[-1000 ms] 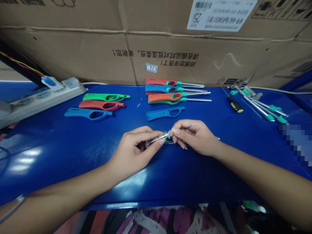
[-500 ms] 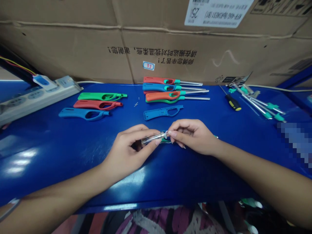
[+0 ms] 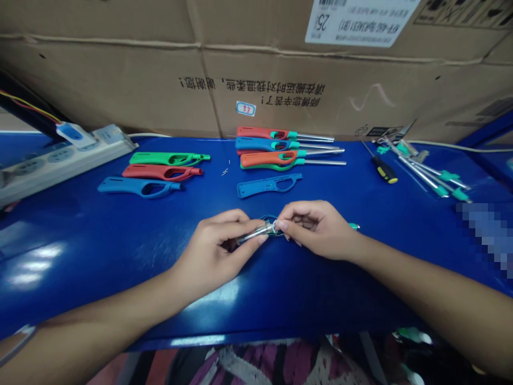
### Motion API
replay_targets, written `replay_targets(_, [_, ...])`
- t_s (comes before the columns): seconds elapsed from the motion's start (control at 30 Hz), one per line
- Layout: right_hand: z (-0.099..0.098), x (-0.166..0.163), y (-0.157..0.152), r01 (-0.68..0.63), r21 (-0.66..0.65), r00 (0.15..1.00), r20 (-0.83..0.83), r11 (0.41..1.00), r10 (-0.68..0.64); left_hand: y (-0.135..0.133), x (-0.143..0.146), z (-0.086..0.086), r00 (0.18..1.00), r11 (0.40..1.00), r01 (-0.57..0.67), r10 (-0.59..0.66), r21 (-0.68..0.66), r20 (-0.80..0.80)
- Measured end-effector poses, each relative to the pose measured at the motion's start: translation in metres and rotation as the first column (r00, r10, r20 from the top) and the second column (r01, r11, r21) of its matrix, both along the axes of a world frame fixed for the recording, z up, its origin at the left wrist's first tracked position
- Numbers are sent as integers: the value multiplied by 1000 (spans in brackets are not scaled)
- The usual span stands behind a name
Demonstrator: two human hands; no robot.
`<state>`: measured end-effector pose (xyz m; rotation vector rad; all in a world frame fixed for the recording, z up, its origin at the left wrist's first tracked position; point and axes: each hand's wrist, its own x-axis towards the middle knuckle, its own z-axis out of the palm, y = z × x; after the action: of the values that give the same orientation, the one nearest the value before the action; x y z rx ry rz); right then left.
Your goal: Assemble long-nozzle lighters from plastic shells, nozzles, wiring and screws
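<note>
My left hand (image 3: 214,246) is closed, thumb and fingers gripping a clear lighter fuel tank (image 3: 255,233) with a shiny streak along it. At the tank's right end my right hand (image 3: 323,231) pinches a thin white tube (image 3: 274,226) between thumb and index finger. Beneath the fingertips lies a blue lighter shell half (image 3: 266,217) with a green part in it, mostly hidden. A green piece (image 3: 354,226) sticks out beyond my right wrist. Just behind the hands rests another blue shell half (image 3: 269,185), its inside facing up.
Assembled gas lighters (image 3: 286,159) are stacked at the back. Green (image 3: 154,158), red (image 3: 146,171) and blue (image 3: 124,185) handle shells lie left, near small pins (image 3: 225,171) and a power strip (image 3: 60,155). Right stand a screwdriver (image 3: 383,169) and metal lighter tubes (image 3: 425,174). A cardboard box (image 3: 120,96) walls the back.
Both hands have shifted slightly down and toward the right, and the tank is tilted a little more. More of the blue shell half and of the green piece shows.
</note>
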<state>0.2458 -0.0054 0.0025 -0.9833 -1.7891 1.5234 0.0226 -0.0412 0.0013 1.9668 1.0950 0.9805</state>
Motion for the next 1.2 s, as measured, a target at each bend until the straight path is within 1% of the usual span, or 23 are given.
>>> replay_targets(0.1, [-2,1,0,-11,74,997,72,997,6,0,0,-1,1000,1000,18,-18,12,-4])
replay_targets(0.2, [-2,1,2,-22,121,996,89,992,11,0,1,-2,1000,1000,23,-22,21,-21])
replay_targets(0.4, [2,2,5,-27,89,1000,18,996,25,4,-4,0,994,996,37,-29,83,-103])
replay_targets(0.53, [3,4,7,-3,105,1000,18,994,1,11,-13,6,981,987,46,-16,151,-195])
replay_targets(0.6, [2,4,8,13,98,999,28,995,-16,13,-17,11,965,986,49,-5,161,-264])
replay_targets(0.73, [0,5,11,41,92,998,34,995,-44,16,-22,17,924,988,82,-25,134,-382])
replay_targets(0.83, [0,7,13,47,96,997,49,994,-51,17,-22,18,898,989,112,-57,101,-436])
replay_targets(0.93, [0,7,13,46,103,997,54,994,-52,16,-22,16,888,991,111,-65,76,-455])
replay_targets(1.1, [0,7,13,39,127,996,75,991,-49,16,-23,17,895,997,79,-62,19,-442])
replay_targets(1.2, [-1,7,11,37,206,992,113,978,-61,16,-23,19,890,998,70,-62,1,-451])
